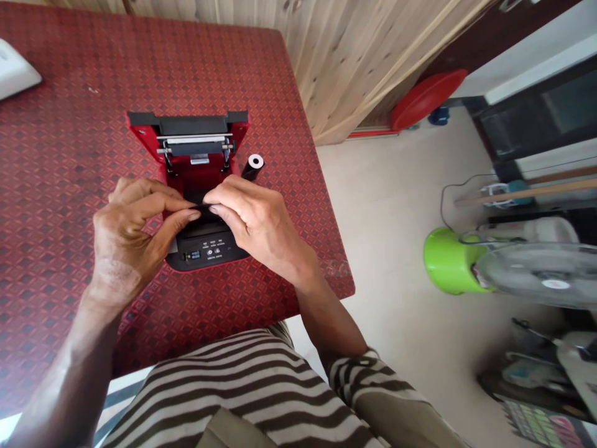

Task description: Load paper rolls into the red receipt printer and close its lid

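A red and black printer-like device point(205, 246) stands on the red patterned table with its lid raised. My left hand point(140, 227) and my right hand point(252, 221) meet over its open bay. Between their fingertips runs a thin black strip or edge point(202, 210), with thumb and forefinger of each hand pinched on it. Whether it is a loose piece or part of the device cannot be made out. Behind my right hand a small black roll with a white end point(255, 162) lies beside the device.
The table point(224, 68) ends at the right near a wood-plank panel point(326, 56). A white object point(16, 70) sits at the far left. On the floor are a green bucket point(454, 261), a fan point(536, 274) and a red basin point(426, 99).
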{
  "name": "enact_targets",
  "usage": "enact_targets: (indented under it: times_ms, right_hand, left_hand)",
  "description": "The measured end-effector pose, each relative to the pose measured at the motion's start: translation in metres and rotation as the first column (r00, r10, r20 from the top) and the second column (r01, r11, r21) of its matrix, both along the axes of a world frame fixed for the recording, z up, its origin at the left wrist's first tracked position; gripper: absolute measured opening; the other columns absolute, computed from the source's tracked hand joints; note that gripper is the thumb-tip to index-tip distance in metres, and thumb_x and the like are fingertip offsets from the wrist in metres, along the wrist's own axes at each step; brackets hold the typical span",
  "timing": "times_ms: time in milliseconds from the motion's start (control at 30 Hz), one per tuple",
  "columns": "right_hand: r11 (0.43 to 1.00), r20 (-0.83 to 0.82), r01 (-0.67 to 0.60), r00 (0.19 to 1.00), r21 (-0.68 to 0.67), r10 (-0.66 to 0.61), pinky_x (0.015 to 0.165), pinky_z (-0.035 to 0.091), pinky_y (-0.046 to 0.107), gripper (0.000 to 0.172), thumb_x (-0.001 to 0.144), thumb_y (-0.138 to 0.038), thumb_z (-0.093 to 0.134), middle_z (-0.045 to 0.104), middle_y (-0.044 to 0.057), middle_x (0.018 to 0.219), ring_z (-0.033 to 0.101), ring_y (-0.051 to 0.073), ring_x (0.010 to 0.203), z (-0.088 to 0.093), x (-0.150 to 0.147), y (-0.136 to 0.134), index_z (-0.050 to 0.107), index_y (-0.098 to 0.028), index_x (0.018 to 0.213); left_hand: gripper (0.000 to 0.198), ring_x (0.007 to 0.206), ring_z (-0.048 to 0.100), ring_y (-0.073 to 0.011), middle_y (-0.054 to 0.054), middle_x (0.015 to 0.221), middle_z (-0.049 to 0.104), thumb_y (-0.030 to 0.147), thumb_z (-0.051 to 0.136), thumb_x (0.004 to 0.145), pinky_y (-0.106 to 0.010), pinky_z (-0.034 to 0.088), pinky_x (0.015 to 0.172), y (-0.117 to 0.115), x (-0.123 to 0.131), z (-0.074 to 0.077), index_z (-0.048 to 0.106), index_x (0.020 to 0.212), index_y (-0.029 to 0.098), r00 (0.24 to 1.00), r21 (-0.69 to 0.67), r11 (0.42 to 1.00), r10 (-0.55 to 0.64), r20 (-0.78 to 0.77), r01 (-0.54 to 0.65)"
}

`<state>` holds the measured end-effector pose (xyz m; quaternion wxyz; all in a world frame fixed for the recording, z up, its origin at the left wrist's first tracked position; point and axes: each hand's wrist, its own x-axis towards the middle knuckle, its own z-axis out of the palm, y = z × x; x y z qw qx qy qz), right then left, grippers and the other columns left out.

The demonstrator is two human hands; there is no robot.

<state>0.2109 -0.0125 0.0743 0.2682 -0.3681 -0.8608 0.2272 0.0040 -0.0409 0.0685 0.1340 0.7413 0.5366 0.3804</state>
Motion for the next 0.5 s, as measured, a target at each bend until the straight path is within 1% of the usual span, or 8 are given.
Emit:
enact_targets:
  times_ms: [133, 233, 300, 433, 500]
  right_hand:
    - [1.0, -0.015, 0.028, 1.0, 0.007, -0.028, 0.091, 0.052, 0.031, 0.022, 0.104, -0.013, 0.044, 0.069, 0.004, 0.105, 0.065, 0.016, 0.097, 0.0017, 0.0042, 0.0027, 0.065, -0.02, 0.108]
    - [0.999, -0.042, 0.021, 0.999, 0.032, -0.019, 0.089, 0.052, 0.029, 0.022, 0.103, -0.009, 0.045, 0.069, 0.004, 0.103, 0.065, 0.015, 0.095, 0.0028, 0.0055, 0.0026, 0.065, -0.017, 0.109]
    - [1.0, -0.041, 0.012, 0.999, 0.018, -0.011, 0.09, 0.053, 0.03, 0.023, 0.103, -0.009, 0.044, 0.069, 0.005, 0.104, 0.066, 0.016, 0.097, 0.0031, 0.0053, 0.0017, 0.065, -0.016, 0.11]
    - [0.999, -0.026, 0.005, 1.0, -0.04, -0.006, 0.097, 0.054, 0.034, 0.025, 0.105, -0.016, 0.042, 0.071, 0.007, 0.11, 0.067, 0.018, 0.103, 0.0043, 0.0045, -0.0005, 0.066, -0.017, 0.115]
    - [0.998, -0.028, -0.002, 1.0, -0.065, 0.0, 0.101, 0.054, 0.034, 0.03, 0.104, -0.012, 0.041, 0.071, 0.007, 0.116, 0.067, 0.018, 0.109, 0.0059, 0.005, -0.0013, 0.065, -0.018, 0.121]
  left_hand:
    - [0.01, 0.093, 0.068, -0.0189, -0.002, 0.095, 0.076, 0.027, 0.073, 0.09, -0.037, 0.05, 0.089, 0.0001, -0.0031, 0.0018, 0.078, 0.098, 0.027, 1.0, -0.041, 0.999, -0.018, 0.004, 0.019]
    - [0.012, 0.095, 0.069, -0.0196, -0.002, 0.098, 0.077, 0.029, 0.074, 0.089, -0.038, 0.05, 0.091, 0.0005, -0.0035, 0.0037, 0.079, 0.1, 0.027, 0.999, -0.043, 0.999, -0.033, -0.011, 0.032]
    - [0.014, 0.096, 0.069, -0.02, -0.003, 0.1, 0.077, 0.031, 0.075, 0.088, -0.039, 0.05, 0.093, 0.0011, -0.0021, 0.0044, 0.078, 0.101, 0.026, 0.999, -0.03, 0.999, -0.039, -0.024, 0.039]
    - [0.011, 0.096, 0.07, -0.0205, -0.003, 0.099, 0.077, 0.032, 0.075, 0.088, -0.04, 0.051, 0.093, 0.002, 0.0015, 0.0039, 0.077, 0.096, 0.025, 0.999, -0.009, 1.0, 0.002, -0.043, -0.002]
    - [0.008, 0.095, 0.07, -0.02, -0.002, 0.098, 0.077, 0.032, 0.074, 0.088, -0.04, 0.051, 0.092, 0.0022, 0.0022, 0.0031, 0.075, 0.093, 0.025, 0.999, -0.001, 1.0, 0.007, -0.051, -0.007]
